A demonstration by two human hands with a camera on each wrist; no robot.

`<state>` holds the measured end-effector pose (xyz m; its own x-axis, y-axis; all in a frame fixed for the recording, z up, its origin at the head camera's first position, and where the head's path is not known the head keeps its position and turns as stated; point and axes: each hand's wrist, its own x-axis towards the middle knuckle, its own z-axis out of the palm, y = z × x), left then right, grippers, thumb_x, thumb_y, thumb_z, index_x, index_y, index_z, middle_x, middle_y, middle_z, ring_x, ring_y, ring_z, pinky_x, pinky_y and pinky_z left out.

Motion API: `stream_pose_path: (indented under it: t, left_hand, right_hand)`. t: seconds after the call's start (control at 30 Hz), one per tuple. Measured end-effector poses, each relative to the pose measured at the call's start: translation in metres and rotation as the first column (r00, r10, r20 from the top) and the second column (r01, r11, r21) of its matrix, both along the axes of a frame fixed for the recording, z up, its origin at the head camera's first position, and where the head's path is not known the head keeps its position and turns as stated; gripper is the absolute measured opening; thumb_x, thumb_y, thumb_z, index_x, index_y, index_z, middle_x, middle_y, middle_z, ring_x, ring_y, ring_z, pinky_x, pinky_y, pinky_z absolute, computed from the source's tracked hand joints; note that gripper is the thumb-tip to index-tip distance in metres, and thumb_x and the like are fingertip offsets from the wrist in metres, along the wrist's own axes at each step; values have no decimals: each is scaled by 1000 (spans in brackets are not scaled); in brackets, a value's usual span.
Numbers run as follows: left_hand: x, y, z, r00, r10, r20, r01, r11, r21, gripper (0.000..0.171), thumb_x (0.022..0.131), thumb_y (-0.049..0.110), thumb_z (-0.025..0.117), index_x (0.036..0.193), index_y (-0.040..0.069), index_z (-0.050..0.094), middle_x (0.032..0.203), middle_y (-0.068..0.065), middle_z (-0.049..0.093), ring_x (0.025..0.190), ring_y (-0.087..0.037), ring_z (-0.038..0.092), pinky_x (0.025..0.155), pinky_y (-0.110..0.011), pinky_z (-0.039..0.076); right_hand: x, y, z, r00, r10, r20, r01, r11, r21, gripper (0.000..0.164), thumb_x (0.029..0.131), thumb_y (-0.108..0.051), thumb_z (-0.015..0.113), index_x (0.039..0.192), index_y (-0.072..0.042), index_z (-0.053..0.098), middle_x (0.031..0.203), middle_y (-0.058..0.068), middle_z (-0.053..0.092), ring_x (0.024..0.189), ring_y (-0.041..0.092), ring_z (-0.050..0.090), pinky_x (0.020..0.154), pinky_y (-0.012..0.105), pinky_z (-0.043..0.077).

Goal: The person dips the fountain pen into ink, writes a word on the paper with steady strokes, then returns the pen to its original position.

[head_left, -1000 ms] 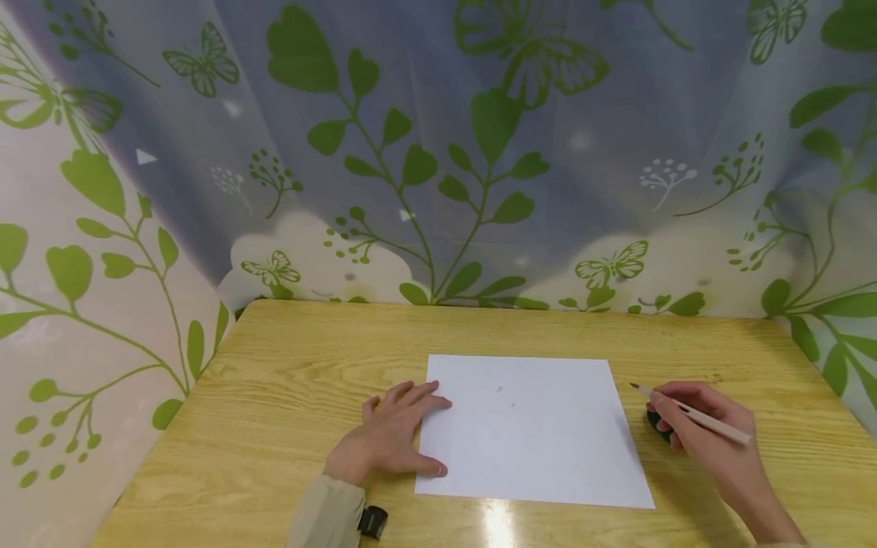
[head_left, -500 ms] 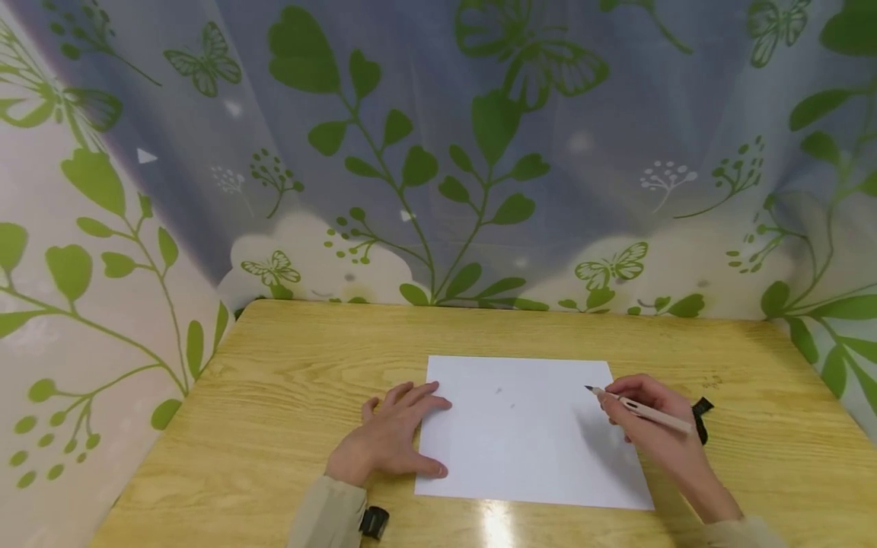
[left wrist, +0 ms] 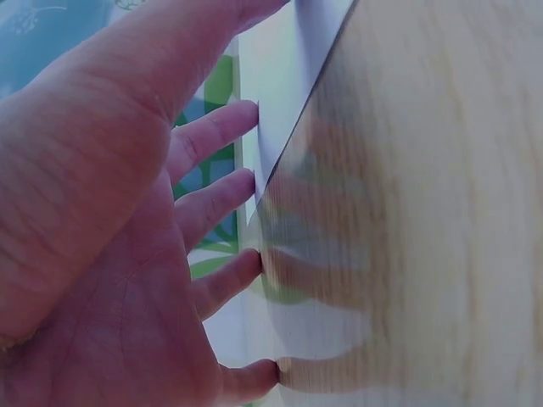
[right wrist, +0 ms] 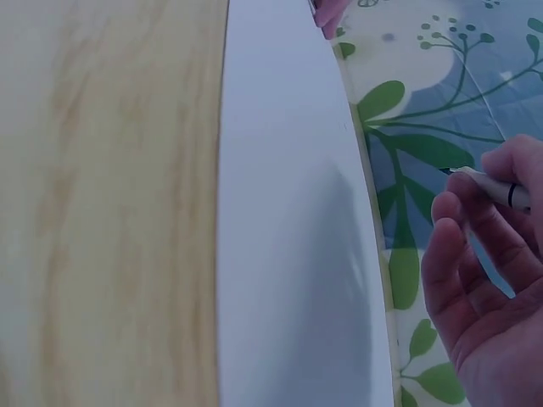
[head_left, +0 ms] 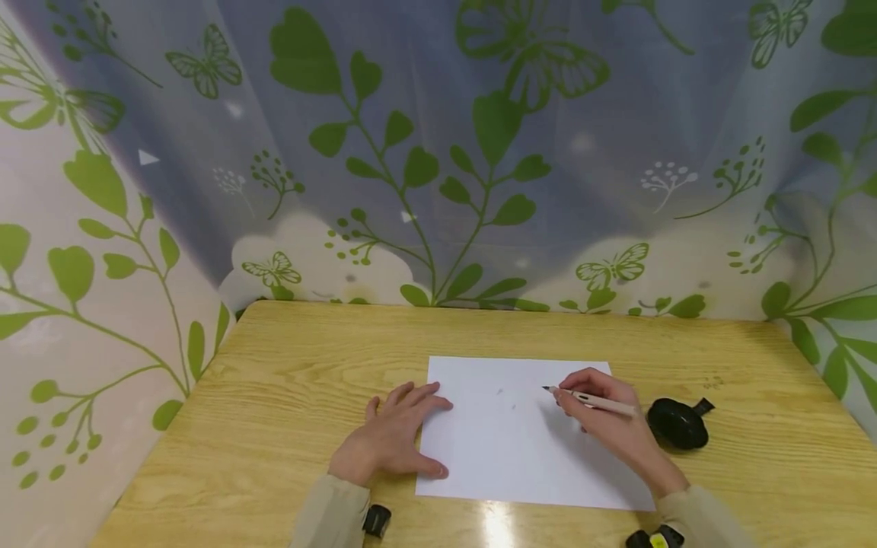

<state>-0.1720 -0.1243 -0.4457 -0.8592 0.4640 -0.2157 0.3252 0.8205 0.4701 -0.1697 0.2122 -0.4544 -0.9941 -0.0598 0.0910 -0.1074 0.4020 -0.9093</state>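
Observation:
A white sheet of paper (head_left: pixel 493 457) lies on the wooden table, with a few tiny grey marks near its upper middle. My left hand (head_left: pixel 392 440) rests at the sheet's left edge, fingers spread; in the left wrist view the fingertips (left wrist: pixel 246 182) touch down along the edge. Over the right part of the paper, my right hand (head_left: pixel 612 415) pinches a pale beige pen (head_left: pixel 603 404) between thumb and fingers. Its dark pointed tip faces left, above the sheet, and the hand casts a shadow on the paper. The right wrist view also shows the pen (right wrist: pixel 501 190).
A black rounded object (head_left: pixel 677 423) with a small tab sits on the table (head_left: pixel 308 365) right of the paper. Behind the table hangs a curtain (head_left: pixel 438 190) printed with green leaves and butterflies. Black wrist devices show beside both sleeves.
My right hand has moved left with the pen, from beside the sheet to over it, uncovering the black rounded object. My left hand has stayed in place.

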Motion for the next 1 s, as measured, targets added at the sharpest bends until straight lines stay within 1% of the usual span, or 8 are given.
stream_pose_path:
  t: [0.13,0.2,0.47,0.67,0.83,1.0]
  left_hand:
    - [1,1,2,1000,6,10,-6,1000,0,83,72,48,90,143,31,51,168,4,31,155,-38,21,112,-81,15]
    - [1,1,3,1000,8,13,-8,1000,-1,82,72,48,90,143,31,51,168,4,31,155,-38,21,112,-81,15]
    - [1,1,0,1000,-9,4,9,1000,-17,82,72,48,90,143,32,50,168,3,31,155,-39,23,111,-81,18]
    - [1,2,0,1000,-15,11,15,1000,-19,82,73,49,89,143,31,50,168,3,30,155,-38,22,111,-81,18]
    - [0,2,0,1000,-11,10,11,1000,-22,83,73,48,89,144,32,50,168,4,30,156,-38,22,112,-81,18]
    - [0,1,2,1000,-8,2,9,1000,-27,83,73,49,89,144,32,50,169,3,29,155,-39,22,112,-81,18]
  right_hand:
    - [-6,-9,-1,1000,26,15,-25,999,-27,20,92,-21,77,100,-4,69,81,9,73,64,14,64,51,28,54]
    - [-8,-13,-2,999,37,29,-36,999,-32,21,92,-22,77,100,-5,69,82,8,73,64,12,63,51,28,54]
    - [-15,-27,-5,996,77,50,-75,997,-28,21,92,-24,78,100,-7,70,88,13,75,67,14,65,53,29,54]
    - [-23,-36,-10,992,104,76,-102,994,-28,19,92,-23,78,100,-7,70,91,11,75,68,13,64,53,28,54]
    - [-28,-42,-11,989,129,77,-128,991,-26,18,92,-23,77,99,-8,70,94,10,75,67,13,63,53,27,53]
    - [-32,-47,-9,986,145,81,-143,989,-30,18,92,-24,78,99,-9,71,99,11,76,72,11,65,54,27,53]
